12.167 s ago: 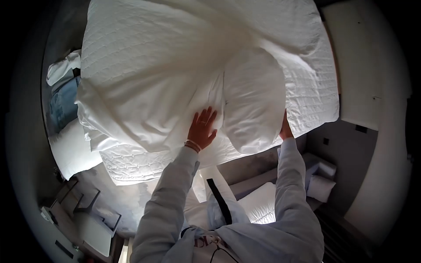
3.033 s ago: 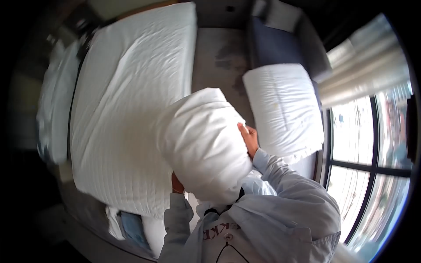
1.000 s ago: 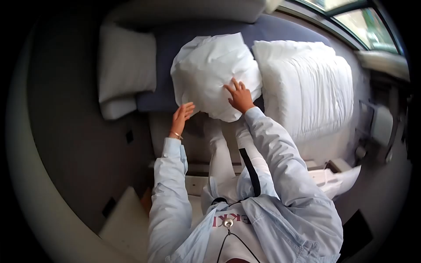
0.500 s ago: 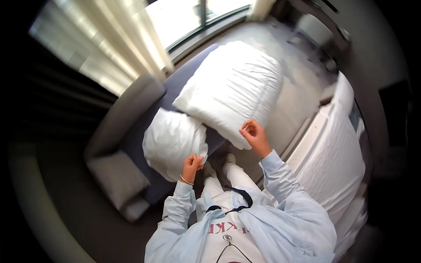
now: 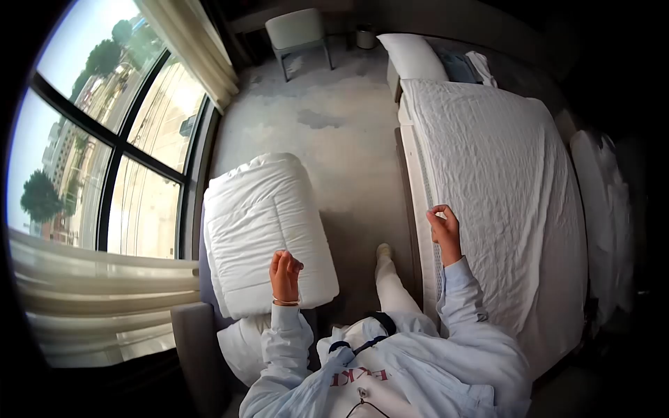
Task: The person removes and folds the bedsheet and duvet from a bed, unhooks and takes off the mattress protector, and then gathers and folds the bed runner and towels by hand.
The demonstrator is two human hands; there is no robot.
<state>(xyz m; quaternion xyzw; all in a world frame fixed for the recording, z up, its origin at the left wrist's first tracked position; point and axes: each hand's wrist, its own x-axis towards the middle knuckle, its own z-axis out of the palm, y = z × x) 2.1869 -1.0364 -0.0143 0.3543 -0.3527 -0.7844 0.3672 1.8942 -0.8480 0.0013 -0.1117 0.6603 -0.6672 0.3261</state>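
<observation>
My left hand [image 5: 286, 277], with a bangle at the wrist, is held up in front of a folded white duvet [image 5: 261, 219] lying on a grey-purple sofa. Its fingers are curled in, and nothing shows in them. Over the near long edge of the bed, my right hand [image 5: 446, 233] is raised with thumb and fingers bent together, also holding nothing visible. Beneath it a wrinkled white sheet [image 5: 495, 181] covers the mattress. A white pillow [image 5: 240, 348] on the sofa is partly hidden by my left sleeve.
Carpeted floor [image 5: 313, 153] runs between the sofa and bed, where my foot stands. A chair [image 5: 296, 31] and a small bin [image 5: 365, 36] are at the far end. Another pillow [image 5: 414, 57] lies at the bed's far end. Windows and a curtain [image 5: 104, 299] line the left.
My view has turned right, away from the sofa toward the bed. The duvet and sofa pillow now appear lower left. My right hand has come over the bed's edge.
</observation>
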